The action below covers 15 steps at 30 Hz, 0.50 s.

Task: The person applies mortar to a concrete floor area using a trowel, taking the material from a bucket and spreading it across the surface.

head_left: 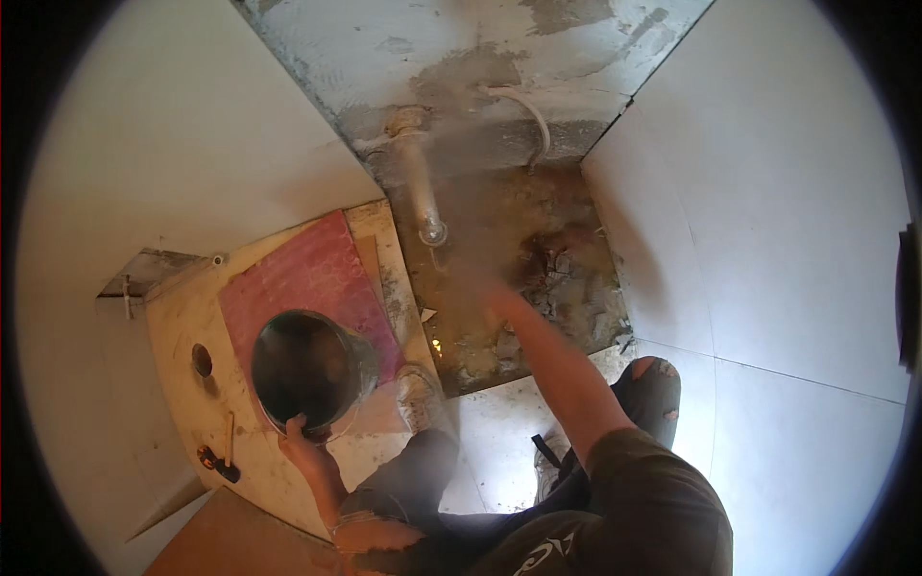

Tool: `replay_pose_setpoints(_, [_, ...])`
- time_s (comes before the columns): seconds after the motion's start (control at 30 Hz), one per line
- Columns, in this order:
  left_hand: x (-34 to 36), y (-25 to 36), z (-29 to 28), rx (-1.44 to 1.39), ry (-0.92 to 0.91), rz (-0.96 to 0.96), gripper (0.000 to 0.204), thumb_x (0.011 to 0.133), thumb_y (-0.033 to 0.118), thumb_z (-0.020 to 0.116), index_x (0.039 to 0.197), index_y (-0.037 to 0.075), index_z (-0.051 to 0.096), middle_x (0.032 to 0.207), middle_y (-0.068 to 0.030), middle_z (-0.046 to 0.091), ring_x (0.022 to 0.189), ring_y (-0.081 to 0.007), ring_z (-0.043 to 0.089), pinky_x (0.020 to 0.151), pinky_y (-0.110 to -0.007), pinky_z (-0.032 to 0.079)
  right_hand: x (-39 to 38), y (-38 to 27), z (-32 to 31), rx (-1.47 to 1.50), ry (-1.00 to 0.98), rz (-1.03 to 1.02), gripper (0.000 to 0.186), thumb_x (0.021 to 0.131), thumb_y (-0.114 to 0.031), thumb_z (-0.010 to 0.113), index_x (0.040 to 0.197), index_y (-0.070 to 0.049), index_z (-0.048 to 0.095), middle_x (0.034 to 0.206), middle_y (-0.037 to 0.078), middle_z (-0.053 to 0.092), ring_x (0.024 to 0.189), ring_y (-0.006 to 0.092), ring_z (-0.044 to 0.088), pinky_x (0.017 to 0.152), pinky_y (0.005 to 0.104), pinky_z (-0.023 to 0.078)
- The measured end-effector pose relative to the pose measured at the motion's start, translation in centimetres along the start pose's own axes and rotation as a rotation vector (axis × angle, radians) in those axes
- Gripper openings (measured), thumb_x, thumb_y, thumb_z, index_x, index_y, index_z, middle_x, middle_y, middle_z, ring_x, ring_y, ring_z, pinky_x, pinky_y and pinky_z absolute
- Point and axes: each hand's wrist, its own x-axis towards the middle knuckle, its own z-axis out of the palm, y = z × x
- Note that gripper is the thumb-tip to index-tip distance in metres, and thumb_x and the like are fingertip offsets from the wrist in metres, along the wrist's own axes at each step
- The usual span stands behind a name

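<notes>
Left grip (pixel 302 440) on round-rimmed dark bucket (pixel 364 367)

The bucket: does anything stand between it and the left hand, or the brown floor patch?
Nothing: the left hand holds the bucket by its rim. Toward the brown floor patch, a shoe stands partly between, lower in the picture.

Grips with left hand (pixel 300 444), with thumb (pixel 296 421) ahead of partly hidden fingers (pixel 314 437) and left forearm (pixel 329 492) behind them. Extends right arm (pixel 562 370) well forward and right of left fingers. Cannot read pose of right hand (pixel 488 288) through blur.
</notes>
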Motion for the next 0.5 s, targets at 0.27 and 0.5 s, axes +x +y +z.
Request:
replay_pose_setpoints(0.27, [0.5, 2.4, -5.9, 0.109, 0.117, 0.079, 0.039, 0.074, 0.013, 0.057, 0.110, -0.002, 0.055, 0.085, -0.0107, 0.059, 0.060, -0.0178, 0.056, 0.052, -0.029, 0.047, -6.4, -4.6, 1.0, -0.781, 0.034, -0.490, 0.032, 0.094, -0.033, 0.057, 0.095, -0.002, 0.062, 0.083, 0.011, 0.064, 0.082, 0.0251, 0.062, 0.073, 0.0370, 0.050])
replay_pose_setpoints(0.5, [-0.8, -0.2, 1.6, 0.026, -0.041, -0.005, 0.044, 0.075, 0.012, 0.056, 0.117, -0.001, 0.051, 0.088, -0.0108, 0.059, 0.056, -0.0185, 0.055, 0.052, -0.029, 0.047, -4.0, 5.2, -9.2, 0.183, 0.672, -0.189, 0.047, 0.095, -0.050, 0.052, 0.087, -0.003, 0.055, 0.070, 0.009, 0.056, 0.059, 0.0222, 0.056, 0.053, 0.0393, 0.046])
